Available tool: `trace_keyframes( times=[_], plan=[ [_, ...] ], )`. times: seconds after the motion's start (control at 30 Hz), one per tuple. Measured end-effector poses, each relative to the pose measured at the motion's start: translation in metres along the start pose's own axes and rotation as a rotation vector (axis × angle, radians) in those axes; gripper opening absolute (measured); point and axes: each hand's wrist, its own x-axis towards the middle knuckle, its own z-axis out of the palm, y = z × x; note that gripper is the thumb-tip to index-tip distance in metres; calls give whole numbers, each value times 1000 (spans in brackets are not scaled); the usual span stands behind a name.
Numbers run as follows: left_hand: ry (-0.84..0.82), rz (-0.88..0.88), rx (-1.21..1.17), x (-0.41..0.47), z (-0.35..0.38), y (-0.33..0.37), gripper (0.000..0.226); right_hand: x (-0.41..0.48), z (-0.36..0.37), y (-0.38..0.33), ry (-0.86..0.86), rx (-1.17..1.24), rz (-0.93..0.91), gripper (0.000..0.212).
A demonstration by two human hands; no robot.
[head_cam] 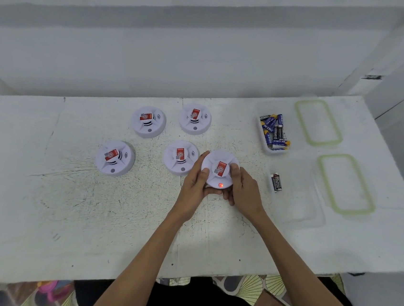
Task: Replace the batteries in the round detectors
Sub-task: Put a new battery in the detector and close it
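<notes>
Both hands hold one white round plastic detector with a red label (220,169) low over the scuffed white table (89,215), right of centre. The left hand (194,179) curls round the left rim, thumb on the top face and fingers underneath. The right hand (243,189) does the same on the right rim, so each grip is closed on the housing from opposite sides. A small red light (220,185) glows on the near edge.

The lit lamp suggests that cells are seated and making contact. The step in hand is therefore probably twisting the body shut on its base, or checking it. To do it well, one grip holds the lower ring steady while the other turns the top. The detector stays level so the catches engage all round, and the pressure stays light, since thin plastic tabs may snap. Whether the seam is fully closed cannot be seen from here.

The neighbouring detector (181,157) lies just beside the held one. The front-left detector (115,158), rear-left detector (148,121) and rear-right detector (195,119) lie face up and unlit.

At the right rear, a clear plastic tub (267,148) holds blue and black batteries (274,130). A nearer clear tub (297,205) holds two black batteries (276,182), likely spent ones, and the two stocks are best kept apart.
</notes>
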Motion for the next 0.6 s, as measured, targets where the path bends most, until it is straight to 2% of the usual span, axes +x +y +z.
trace_keyframes(
  times=[0.6],
  plan=[
    [-3,9,-19,-1,0,1,47,-1,0,-2,1,15,-2,53]
  ],
)
